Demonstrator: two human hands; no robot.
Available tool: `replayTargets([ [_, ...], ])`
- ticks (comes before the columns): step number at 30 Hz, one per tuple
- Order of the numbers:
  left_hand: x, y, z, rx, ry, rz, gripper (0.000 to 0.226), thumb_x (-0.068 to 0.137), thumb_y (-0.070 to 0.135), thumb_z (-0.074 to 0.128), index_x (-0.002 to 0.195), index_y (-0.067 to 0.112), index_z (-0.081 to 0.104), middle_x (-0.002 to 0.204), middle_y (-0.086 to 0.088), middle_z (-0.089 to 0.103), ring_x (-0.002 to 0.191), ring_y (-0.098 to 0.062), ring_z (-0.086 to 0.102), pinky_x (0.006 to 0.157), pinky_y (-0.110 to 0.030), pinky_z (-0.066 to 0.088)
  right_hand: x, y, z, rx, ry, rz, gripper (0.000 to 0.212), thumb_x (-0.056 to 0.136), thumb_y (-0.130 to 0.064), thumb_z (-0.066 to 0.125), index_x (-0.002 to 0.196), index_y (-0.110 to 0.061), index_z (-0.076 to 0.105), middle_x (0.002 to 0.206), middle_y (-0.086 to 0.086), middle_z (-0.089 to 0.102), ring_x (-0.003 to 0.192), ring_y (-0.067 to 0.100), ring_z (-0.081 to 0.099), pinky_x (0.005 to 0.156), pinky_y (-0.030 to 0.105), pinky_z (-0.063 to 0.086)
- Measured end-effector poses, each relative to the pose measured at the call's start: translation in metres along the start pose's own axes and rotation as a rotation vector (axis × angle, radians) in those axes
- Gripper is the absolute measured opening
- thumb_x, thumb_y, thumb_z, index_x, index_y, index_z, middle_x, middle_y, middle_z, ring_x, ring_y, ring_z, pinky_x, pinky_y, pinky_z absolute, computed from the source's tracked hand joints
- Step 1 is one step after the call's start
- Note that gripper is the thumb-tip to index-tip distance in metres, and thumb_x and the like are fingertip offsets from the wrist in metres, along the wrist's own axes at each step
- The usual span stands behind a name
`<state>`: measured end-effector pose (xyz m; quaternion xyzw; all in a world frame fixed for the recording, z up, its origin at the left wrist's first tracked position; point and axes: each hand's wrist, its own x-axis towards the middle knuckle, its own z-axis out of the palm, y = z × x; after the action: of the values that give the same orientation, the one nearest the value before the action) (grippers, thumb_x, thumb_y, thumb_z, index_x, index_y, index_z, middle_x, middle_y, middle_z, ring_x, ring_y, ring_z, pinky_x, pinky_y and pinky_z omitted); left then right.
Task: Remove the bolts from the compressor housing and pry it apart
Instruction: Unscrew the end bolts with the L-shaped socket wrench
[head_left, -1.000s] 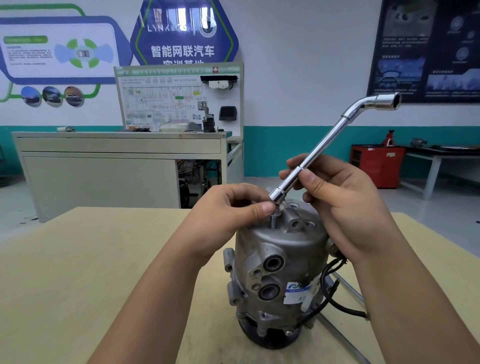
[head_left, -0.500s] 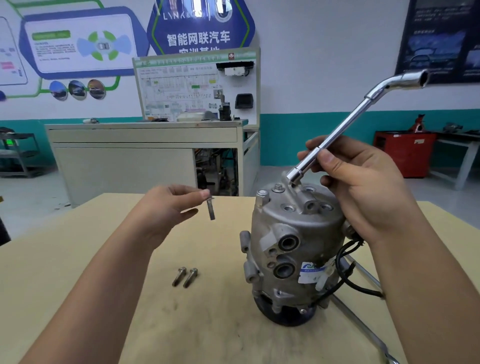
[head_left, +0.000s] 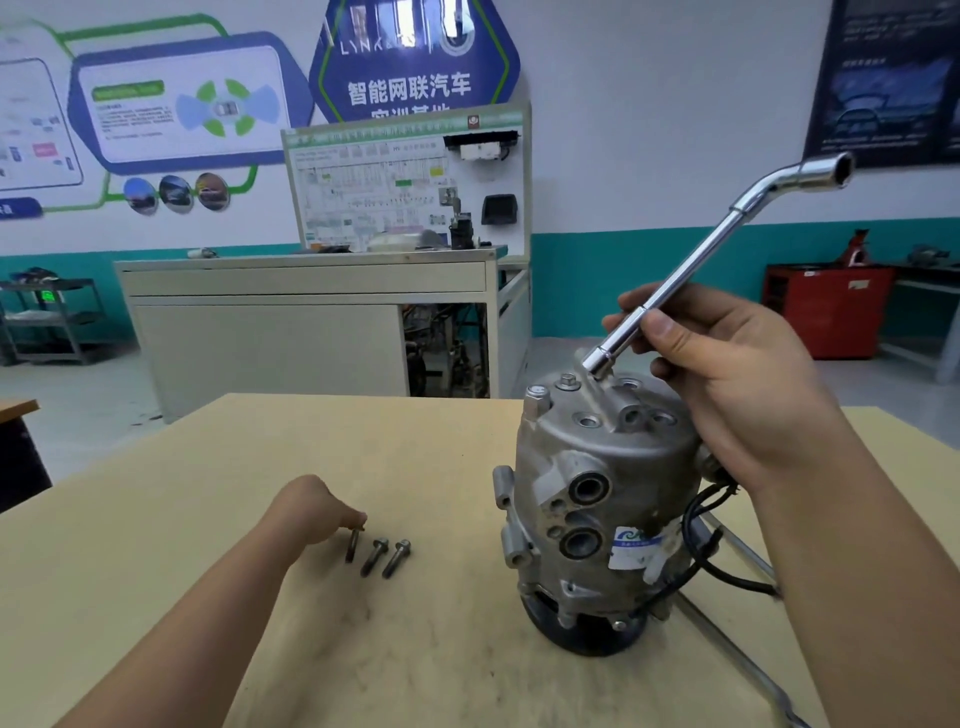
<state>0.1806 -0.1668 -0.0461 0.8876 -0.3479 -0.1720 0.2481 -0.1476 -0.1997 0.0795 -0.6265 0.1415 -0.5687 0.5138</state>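
The grey compressor housing (head_left: 597, 467) stands upright on the wooden table (head_left: 260, 649), right of centre. My right hand (head_left: 727, 374) grips a chrome L-shaped socket wrench (head_left: 701, 260) whose lower socket end rests on the housing's top. One bolt (head_left: 568, 383) still sits in the top face near the far rim. My left hand (head_left: 317, 506) pinches a removed bolt (head_left: 352, 545) by its upper end, its tip at the tabletop. Right beside it lie two loose bolts (head_left: 387, 557).
A black cable (head_left: 727, 574) loops from the housing's right side. A long metal bar (head_left: 748, 649) lies on the table behind and right of the compressor. Beyond the table stand a grey workbench (head_left: 311, 312) and a red cabinet (head_left: 826, 312).
My left hand lifted a bolt out of the housing top, carried it left and down, and now holds it at the tabletop beside the two loose bolts. The wrench stayed at the housing top.
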Motion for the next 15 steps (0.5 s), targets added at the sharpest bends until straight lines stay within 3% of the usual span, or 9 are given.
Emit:
replayTargets([
  [2, -0.001, -0.002, 0.004, 0.005, 0.009, -0.012, 0.033, 0.076, 0.028, 0.080, 0.071, 0.001, 0.062, 0.073, -0.011, 0.057, 0.067, -0.023, 0.048, 0.055, -0.027, 0.032, 0.000, 0.000, -0.001, -0.005, 0.002, -0.001, 0.017, 0.071, -0.016, 0.059, 0.085, -0.016, 0.069, 0.079, -0.001, 0.074, 0.069, 0.000, 0.062, 0.057, 0.009, 0.044],
  [4, -0.001, -0.004, 0.007, 0.037, 0.017, -0.028, 0.044, 0.076, 0.028, 0.079, 0.055, 0.006, 0.047, 0.055, -0.006, 0.044, 0.052, -0.020, 0.039, 0.048, -0.027, 0.024, 0.000, 0.001, -0.001, -0.018, 0.002, 0.000, 0.019, 0.070, -0.017, 0.059, 0.086, -0.016, 0.069, 0.080, -0.001, 0.074, 0.070, -0.001, 0.063, 0.058, 0.009, 0.044],
  [11, -0.003, -0.005, 0.008, 0.068, 0.007, -0.014, 0.048, 0.078, 0.032, 0.077, 0.051, 0.007, 0.046, 0.051, -0.005, 0.042, 0.049, -0.020, 0.038, 0.046, -0.027, 0.024, 0.001, 0.002, -0.002, -0.076, 0.020, -0.004, 0.018, 0.070, -0.021, 0.060, 0.085, -0.019, 0.070, 0.083, -0.001, 0.073, 0.072, 0.002, 0.060, 0.066, 0.018, 0.041],
  [15, -0.015, 0.004, -0.002, 0.073, 0.096, 0.052, 0.035, 0.087, 0.031, 0.066, 0.065, 0.004, 0.063, 0.054, -0.005, 0.039, 0.056, -0.023, 0.041, 0.051, -0.029, 0.027, 0.000, 0.001, 0.000, -0.111, 0.034, -0.014, 0.017, 0.070, -0.023, 0.061, 0.084, -0.020, 0.070, 0.086, 0.001, 0.073, 0.074, 0.004, 0.060, 0.068, 0.021, 0.039],
])
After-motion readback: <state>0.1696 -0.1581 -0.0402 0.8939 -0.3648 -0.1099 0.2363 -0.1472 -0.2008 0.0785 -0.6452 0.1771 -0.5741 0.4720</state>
